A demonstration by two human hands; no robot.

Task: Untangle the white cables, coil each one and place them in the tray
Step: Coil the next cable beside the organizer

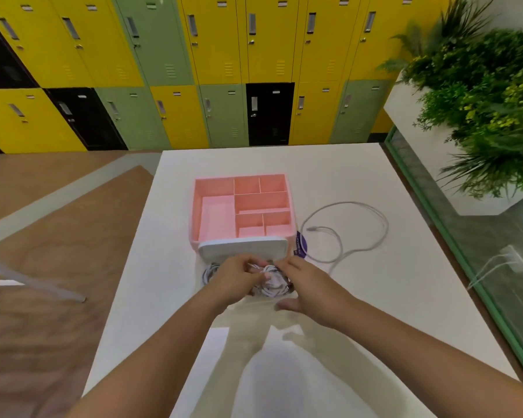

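Table [360, 176]: white, bearing all items. Tray [195, 206]: pink, compartmented, at centre, no cable inside; white handle [243, 248] on its near edge. Loose cable [381, 233]: white, sprawled in open loops right of the tray, untouched. Tangle [272, 285]: white cables bunched just near of the handle. Left hand [239, 280]: fingers pinching strands of the tangle. Right hand [307, 288]: resting on the tangle's right side, fingers spread; grasp cannot be told.
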